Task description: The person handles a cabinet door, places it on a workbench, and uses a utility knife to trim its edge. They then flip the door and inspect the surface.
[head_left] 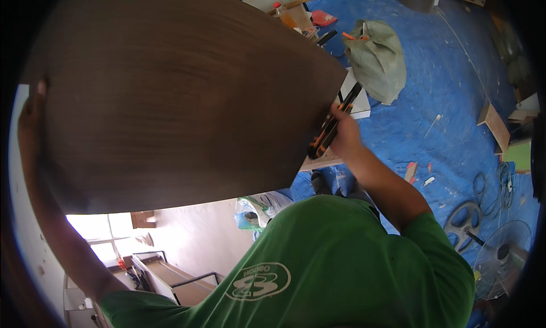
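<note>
Blue floor [432, 100] — hands [344, 131] hold brown panel [170, 95], knife [333, 123].

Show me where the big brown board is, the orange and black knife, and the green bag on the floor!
big brown board [170, 95], head view, middle of its dark face.
orange and black knife [325, 135], head view, handle below the fingers.
green bag [376, 58], head view, middle of the sack.

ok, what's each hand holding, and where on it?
Left hand: left edge of the brown board. Right hand: orange-black utility knife, mid-handle.
</note>
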Available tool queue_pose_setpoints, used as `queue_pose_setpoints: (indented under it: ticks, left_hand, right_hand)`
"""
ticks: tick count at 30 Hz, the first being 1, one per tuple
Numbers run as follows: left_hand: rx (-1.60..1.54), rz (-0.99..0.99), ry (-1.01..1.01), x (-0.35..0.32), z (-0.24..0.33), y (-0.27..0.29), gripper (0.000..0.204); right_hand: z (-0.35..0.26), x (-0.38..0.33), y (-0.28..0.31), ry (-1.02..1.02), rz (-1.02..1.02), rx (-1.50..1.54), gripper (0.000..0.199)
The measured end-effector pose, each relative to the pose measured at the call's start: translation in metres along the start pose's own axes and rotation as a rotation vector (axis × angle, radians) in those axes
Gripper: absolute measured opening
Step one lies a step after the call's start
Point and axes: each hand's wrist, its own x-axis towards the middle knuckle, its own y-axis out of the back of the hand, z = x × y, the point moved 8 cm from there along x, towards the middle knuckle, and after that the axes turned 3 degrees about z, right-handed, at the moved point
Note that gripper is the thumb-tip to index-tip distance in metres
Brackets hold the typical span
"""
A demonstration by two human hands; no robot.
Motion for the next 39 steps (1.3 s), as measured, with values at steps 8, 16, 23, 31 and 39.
queue_pose_setpoints:
  ticks: [8,16,23,31,39]
  left_hand:
    - [-0.391,-0.370,0.589,-0.229,-0.128,-0.152,0.098]
    - [-0.600,-0.448,1.038,-0.456,-0.137,-0.151,0.087]
    - [-0.643,-0.503,1.263,-0.584,-0.132,-0.117,0.088]
    - [-0.698,-0.476,1.408,-0.664,-0.150,-0.127,0.082]
    - [-0.718,-0.472,1.460,-0.660,-0.125,-0.083,0.063]
  right_hand:
    - [-0.090,0.056,-0.096,0.207,-0.136,-0.507,0.030]
    - [-0.026,0.108,-0.126,0.171,-0.108,-1.001,0.027]
    - [0.075,0.151,-0.135,0.217,-0.109,-1.592,0.032]
    - [0.164,0.179,-0.138,0.235,-0.144,-1.835,0.037]
    - [0.219,0.194,-0.135,0.112,-0.245,-1.928,0.037]
